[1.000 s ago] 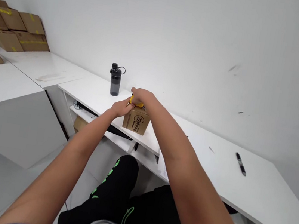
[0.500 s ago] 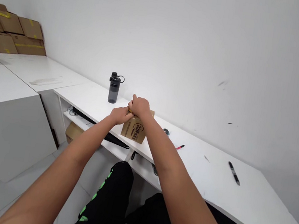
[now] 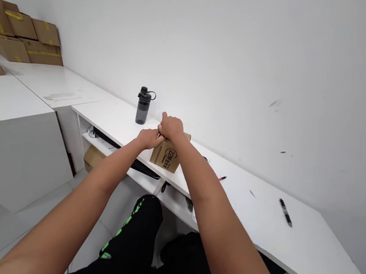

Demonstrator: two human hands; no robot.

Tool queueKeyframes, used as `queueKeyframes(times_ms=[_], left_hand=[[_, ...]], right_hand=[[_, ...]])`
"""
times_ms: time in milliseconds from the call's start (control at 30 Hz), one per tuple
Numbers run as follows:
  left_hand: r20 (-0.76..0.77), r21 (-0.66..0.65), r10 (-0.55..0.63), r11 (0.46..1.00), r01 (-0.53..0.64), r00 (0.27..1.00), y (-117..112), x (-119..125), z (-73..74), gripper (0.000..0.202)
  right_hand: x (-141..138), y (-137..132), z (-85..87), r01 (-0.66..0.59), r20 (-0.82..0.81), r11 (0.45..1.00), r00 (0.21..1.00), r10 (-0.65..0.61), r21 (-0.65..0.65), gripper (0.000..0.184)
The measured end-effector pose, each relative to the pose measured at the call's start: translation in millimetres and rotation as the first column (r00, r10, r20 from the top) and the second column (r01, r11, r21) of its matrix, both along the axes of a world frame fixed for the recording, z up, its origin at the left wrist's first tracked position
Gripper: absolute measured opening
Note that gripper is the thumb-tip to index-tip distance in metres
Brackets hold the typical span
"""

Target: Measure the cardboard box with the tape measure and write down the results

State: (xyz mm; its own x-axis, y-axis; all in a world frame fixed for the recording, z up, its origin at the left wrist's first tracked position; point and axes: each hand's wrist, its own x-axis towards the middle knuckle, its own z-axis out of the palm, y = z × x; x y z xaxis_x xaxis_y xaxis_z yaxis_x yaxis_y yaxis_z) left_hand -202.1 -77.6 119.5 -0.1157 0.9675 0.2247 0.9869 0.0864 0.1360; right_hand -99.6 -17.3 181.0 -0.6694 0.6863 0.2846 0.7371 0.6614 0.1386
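Note:
A small brown cardboard box [image 3: 165, 156] with dark printed characters stands upright on the white desk [image 3: 245, 202]. My left hand [image 3: 149, 139] is closed at the box's top left corner, thumb pointing towards the other hand. Just above the top of the box, my right hand [image 3: 171, 128] is curled with the fingers pressed together, close beside the left. Whatever lies between the fingers of both hands is hidden. My right forearm covers part of the box's right side.
A dark drinking bottle [image 3: 143, 106] stands behind and left of the box. To the right lie a red-and-black pen [image 3: 222, 178] and a black marker [image 3: 285, 212]. Taped cartons [image 3: 41, 43] are stacked at the far left. Under the desktop runs a shelf [image 3: 141, 181] with dark items.
The view has shifted slightly, so the bottle and cartons appear a little farther right. Both hands stay at the box top. A yellow bit near the fingers earlier is now hidden.

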Motion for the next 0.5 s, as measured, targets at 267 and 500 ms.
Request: queueKeyframes(times_ms=[267, 500], left_hand=[[-0.175, -0.073, 0.001, 0.997, -0.014, 0.985, 3.3, 1.9, 14.8, 0.06], [-0.285, -0.081, 0.014, 0.996, -0.038, 0.958, 0.5, 3.7, 21.3, 0.063]], right_hand=[[15.0, 3.8, -7.0, 0.0, -0.117, 1.0, 0.993, 0.001, 0.009, 0.033], [19.7, 7.1, -2.5, -0.064, -0.079, 0.998, 0.995, 0.066, 0.02, 0.036]])
